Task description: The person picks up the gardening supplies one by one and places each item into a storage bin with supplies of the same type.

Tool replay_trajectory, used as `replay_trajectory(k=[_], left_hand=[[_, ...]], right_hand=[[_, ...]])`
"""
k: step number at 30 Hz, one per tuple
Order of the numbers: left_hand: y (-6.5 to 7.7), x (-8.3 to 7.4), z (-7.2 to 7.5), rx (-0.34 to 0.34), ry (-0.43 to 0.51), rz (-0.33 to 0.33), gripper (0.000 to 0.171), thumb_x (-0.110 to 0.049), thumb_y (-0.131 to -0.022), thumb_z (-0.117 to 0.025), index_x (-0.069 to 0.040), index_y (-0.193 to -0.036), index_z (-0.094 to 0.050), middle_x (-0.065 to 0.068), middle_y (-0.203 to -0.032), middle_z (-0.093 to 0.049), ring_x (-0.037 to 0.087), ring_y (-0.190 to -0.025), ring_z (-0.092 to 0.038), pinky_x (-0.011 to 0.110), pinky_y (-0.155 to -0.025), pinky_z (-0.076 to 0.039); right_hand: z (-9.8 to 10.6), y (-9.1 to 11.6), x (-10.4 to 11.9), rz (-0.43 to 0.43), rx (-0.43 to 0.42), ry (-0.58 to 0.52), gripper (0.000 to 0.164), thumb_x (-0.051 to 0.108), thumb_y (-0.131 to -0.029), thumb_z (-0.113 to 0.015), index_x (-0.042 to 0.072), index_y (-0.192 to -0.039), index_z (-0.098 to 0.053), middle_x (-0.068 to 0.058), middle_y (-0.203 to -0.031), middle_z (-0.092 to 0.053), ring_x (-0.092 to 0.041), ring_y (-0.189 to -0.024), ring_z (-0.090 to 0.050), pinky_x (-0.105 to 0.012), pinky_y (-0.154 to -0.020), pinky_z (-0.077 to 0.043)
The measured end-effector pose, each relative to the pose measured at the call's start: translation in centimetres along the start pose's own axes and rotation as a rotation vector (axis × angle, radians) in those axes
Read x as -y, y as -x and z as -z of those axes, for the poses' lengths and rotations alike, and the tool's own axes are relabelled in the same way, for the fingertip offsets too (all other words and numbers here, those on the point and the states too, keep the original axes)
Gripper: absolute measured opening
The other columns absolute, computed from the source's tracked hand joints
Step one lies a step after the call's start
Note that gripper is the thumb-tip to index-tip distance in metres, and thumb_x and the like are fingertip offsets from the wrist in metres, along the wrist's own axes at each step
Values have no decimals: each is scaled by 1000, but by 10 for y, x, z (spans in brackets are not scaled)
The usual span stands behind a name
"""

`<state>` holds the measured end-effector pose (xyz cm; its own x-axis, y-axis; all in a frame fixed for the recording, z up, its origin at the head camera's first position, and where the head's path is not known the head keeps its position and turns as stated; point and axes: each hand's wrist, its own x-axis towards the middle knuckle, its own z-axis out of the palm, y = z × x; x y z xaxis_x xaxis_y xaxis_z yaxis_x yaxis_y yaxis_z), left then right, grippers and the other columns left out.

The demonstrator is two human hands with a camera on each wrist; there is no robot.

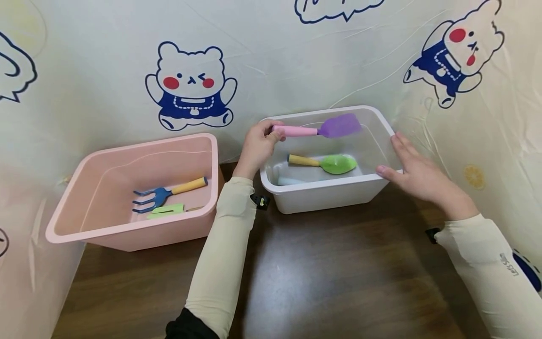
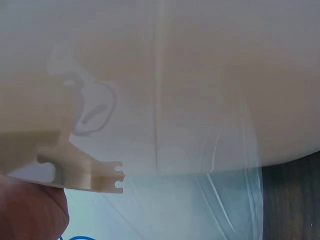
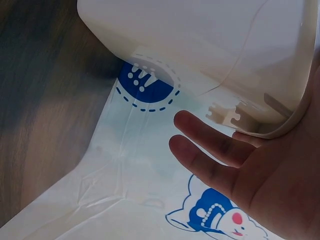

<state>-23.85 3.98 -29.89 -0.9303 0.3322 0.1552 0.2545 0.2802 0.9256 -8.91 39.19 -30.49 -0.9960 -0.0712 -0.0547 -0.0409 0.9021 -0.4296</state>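
My left hand [image 1: 259, 147] pinches the pink handle of a small purple toy spade [image 1: 340, 125], held level over the white bin [image 1: 322, 200]. Inside that bin lies a green toy trowel [image 1: 338, 164] with a yellow handle, and a pale blue piece [image 1: 290, 181] shows partly behind the front wall. At the bin's front right corner rests my right hand [image 1: 417, 176], thumb over the front rim and fingers along the right rim. Seen from the right wrist, two straight fingers [image 3: 207, 150] reach past the outer wall. The left wrist view shows mostly pale bin wall [image 2: 175, 100].
A pink bin [image 1: 139, 235] stands to the left, holding a blue toy garden fork [image 1: 160, 197] with a yellow handle and a light green tool [image 1: 167, 210]. Both bins stand on a dark wooden table [image 1: 317, 273], against a sheet [image 1: 271, 66] printed with cartoon bears.
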Motion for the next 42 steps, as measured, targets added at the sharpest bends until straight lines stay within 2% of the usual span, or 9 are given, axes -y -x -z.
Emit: replay_trajectory(k=[10,14,19,22,27,30,34,40,42], left_hand=[[-7,2,-9,53,-31,-50,22,-16,-101,-64,-6,-118,-72,5,-96,-71,17,-91,-64,30,-79,-46],[-14,0,-14,118,-100,-10,37,-25,-99,-68,-7,-131,-67,5,-114,-70,19,-105,-62,34,-89,-48],[-17,-2,-15,163,-212,93,80,-56,-91,-69,-20,-157,-41,0,-152,-49,17,-142,-39,38,-114,-32],[-15,-1,-15,134,-210,112,83,-65,-90,-62,-27,-159,-35,-4,-158,-40,15,-148,-28,39,-118,-24],[-12,5,-15,73,-156,55,75,-67,-92,-56,-32,-157,-39,-6,-158,-40,20,-135,-47,44,-111,-37],[-8,8,-13,52,-88,10,70,-63,-95,-57,-31,-155,-43,-6,-157,-40,25,-106,-65,44,-95,-50],[4,7,-12,43,-57,-84,61,-56,-99,-56,-28,-153,-48,-8,-159,-38,23,-79,-64,37,-78,-54],[35,-20,-5,33,-111,-226,53,-48,-103,-55,-26,-151,-51,-15,-158,-37,16,-86,-57,32,-79,-51],[50,-33,0,34,-181,-284,54,-47,-103,-54,-24,-151,-50,-15,-158,-36,13,-93,-60,33,-85,-52]], right_hand=[[3,2,-6,-19,22,-1,95,54,-101,-52,7,-161,4,-13,-167,10,-47,-149,-3,-70,-112,-12],[3,3,-9,-29,24,-3,95,54,-102,-51,6,-161,5,-13,-167,11,-47,-149,-1,-70,-112,-11],[3,2,-10,-37,32,-14,95,55,-101,-52,8,-161,5,-12,-167,12,-48,-149,-2,-72,-111,-12],[2,0,-11,-39,38,-16,95,55,-101,-51,8,-161,6,-11,-167,13,-47,-150,0,-72,-110,-11],[0,-4,-13,-48,43,-10,96,57,-101,-50,9,-161,7,-11,-167,15,-47,-149,2,-73,-110,-11],[-1,-9,-13,-41,45,-6,96,57,-101,-50,9,-161,8,-10,-167,15,-47,-149,1,-73,-110,-11],[-3,-12,-15,-36,47,-8,96,57,-101,-50,9,-161,8,-10,-167,15,-49,-149,0,-73,-110,-12],[-8,-9,-21,-47,27,-48,96,56,-101,-50,7,-160,8,-11,-166,17,-47,-149,4,-69,-113,-8],[-12,-5,-23,-45,-28,-71,95,54,-102,-51,7,-161,7,-11,-166,17,-45,-150,5,-67,-114,-5]])
